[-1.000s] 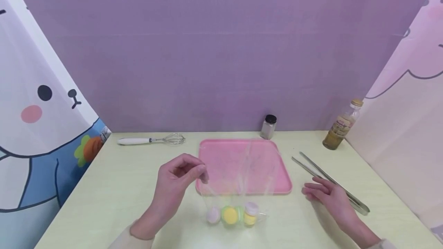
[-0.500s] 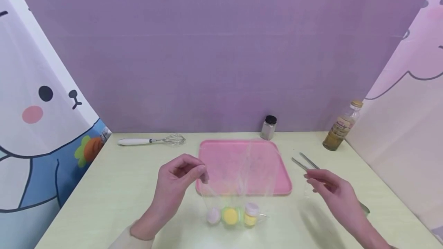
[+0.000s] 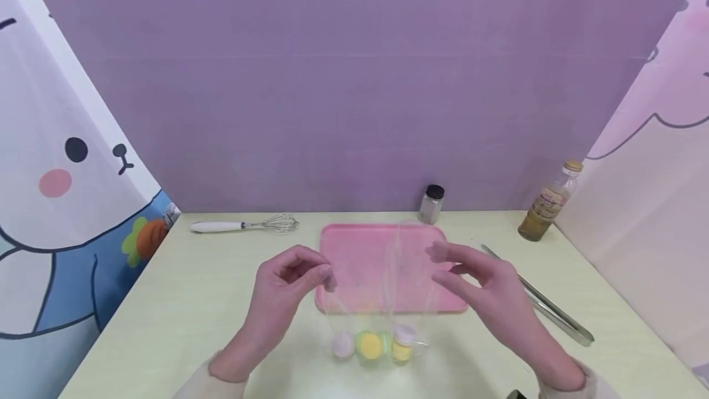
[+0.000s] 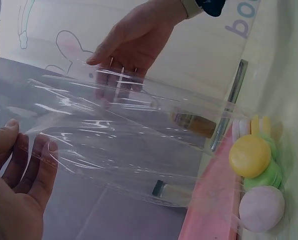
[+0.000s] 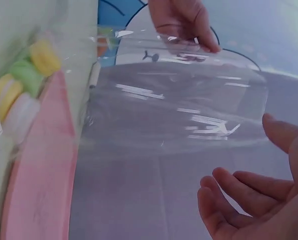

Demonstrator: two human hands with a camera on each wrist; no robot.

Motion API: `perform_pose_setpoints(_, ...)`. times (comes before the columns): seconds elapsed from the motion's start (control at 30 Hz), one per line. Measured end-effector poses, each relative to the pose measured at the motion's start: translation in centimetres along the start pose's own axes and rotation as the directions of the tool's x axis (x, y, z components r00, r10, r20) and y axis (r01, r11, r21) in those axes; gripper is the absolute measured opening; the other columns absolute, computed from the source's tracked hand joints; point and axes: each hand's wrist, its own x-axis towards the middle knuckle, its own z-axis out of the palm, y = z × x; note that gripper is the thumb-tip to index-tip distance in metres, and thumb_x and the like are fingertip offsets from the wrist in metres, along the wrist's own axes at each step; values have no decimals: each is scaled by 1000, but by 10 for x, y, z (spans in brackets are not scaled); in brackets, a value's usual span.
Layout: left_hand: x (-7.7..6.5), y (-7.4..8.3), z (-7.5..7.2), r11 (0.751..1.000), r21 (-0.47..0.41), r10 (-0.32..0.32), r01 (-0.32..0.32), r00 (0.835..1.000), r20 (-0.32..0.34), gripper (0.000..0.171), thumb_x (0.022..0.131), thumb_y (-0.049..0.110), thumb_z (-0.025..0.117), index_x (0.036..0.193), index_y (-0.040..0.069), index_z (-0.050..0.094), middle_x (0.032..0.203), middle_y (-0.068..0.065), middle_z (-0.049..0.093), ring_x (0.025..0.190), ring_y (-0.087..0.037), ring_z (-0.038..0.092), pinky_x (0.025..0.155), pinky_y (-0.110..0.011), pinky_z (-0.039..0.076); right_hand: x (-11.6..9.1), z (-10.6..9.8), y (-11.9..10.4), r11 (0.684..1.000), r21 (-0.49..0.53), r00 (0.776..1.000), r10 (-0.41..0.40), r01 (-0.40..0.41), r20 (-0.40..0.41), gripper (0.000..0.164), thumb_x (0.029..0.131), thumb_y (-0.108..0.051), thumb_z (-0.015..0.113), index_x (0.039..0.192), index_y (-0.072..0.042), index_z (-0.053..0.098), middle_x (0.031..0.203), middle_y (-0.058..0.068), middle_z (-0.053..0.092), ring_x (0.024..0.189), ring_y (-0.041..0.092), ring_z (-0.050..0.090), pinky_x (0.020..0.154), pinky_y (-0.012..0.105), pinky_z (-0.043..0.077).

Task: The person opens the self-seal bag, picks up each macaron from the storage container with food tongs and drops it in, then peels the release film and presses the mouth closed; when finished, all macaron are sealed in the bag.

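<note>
My left hand [image 3: 285, 291] pinches the top edge of a clear plastic bag [image 4: 124, 125] between thumb and fingers. The bag stands up from the table. Several toy-like macarons, including a yellow one [image 4: 250, 156], a green one [image 5: 26, 77] and a lilac one [image 3: 343, 345], lie in a row at its bottom. My right hand [image 3: 493, 291] is raised by the bag's right side, thumb and fingers spread apart. In the right wrist view its thumb tip is right at the bag's rim, and the other fingers are below.
Behind the bag lies a pink tray [image 3: 354, 229]. A whisk [image 3: 244, 225] rests at the back left, and a black-capped jar [image 3: 431, 205] stands behind the tray. Metal tongs [image 3: 559, 313] lie to the right, with a corked bottle [image 3: 545, 205] beyond them.
My right hand has risen from beside the tongs and moved left to the bag, its thumb and fingers spreading apart. The left hand keeps its pinch and has barely moved.
</note>
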Motion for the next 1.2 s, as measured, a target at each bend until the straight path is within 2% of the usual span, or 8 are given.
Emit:
perform_pose_setpoints(0.13,2,1,2,1000,17,0,0,1000,7,6,94,1,70,97,-3,67,81,-15,70,73,-23,68,71,-30,58,6,6,-7,998,2,993,70,-70,-90,17,92,-18,78,109,-16,79,100,-4,77,89,14,71,75,22,57)
perform_pose_setpoints(0.27,4,3,3,999,39,-2,3,1000,-12,5,93,0,71,97,-2,68,80,-16,69,73,-25,67,72,-30,58,7,3,-7,996,0,984,86,-87,-154,10,94,-19,76,100,-14,81,91,-1,78,79,18,71,71,22,57)
perform_pose_setpoints(0.5,6,5,-2,998,49,-23,28,995,-95,14,92,2,73,101,-7,67,81,-16,69,72,-26,68,72,-34,60,6,-7,3,995,14,985,99,-98,-139,13,96,-20,73,100,-10,80,90,2,77,76,19,69,74,23,57)
perform_pose_setpoints(0.63,5,4,-6,998,52,-35,41,994,-106,18,92,1,73,102,-11,64,81,-17,69,71,-24,68,71,-35,61,6,-11,5,993,60,988,112,-106,-106,14,95,-18,74,102,-8,80,89,6,77,78,20,70,74,25,57)
perform_pose_setpoints(0.73,5,3,-10,997,61,-41,46,995,-87,17,93,3,72,102,-10,65,81,-16,68,72,-24,68,71,-35,61,6,-14,6,991,92,991,102,-94,-84,14,93,-15,76,104,-7,79,89,10,77,79,21,72,74,26,59)
perform_pose_setpoints(0.87,6,3,-14,998,50,-25,27,999,-26,10,95,2,69,101,-5,65,83,-16,68,74,-23,68,71,-37,62,8,-17,7,991,111,994,80,-72,-71,15,92,-11,77,105,-4,78,90,12,77,82,21,74,74,27,60)
perform_pose_setpoints(1.03,8,4,-17,1000,16,3,-4,999,49,8,96,-1,67,102,-5,64,86,-18,68,76,-31,68,69,-42,62,9,-19,9,988,148,997,50,-41,-60,17,91,-5,75,106,3,76,93,13,77,85,20,75,78,27,60)
perform_pose_setpoints(1.2,10,5,-19,1000,9,16,-17,998,66,13,93,-5,68,106,-6,65,90,-16,71,76,-30,70,67,-43,62,9,-18,13,958,283,998,-25,38,-49,17,91,9,70,108,10,73,95,15,76,85,21,75,82,30,60)
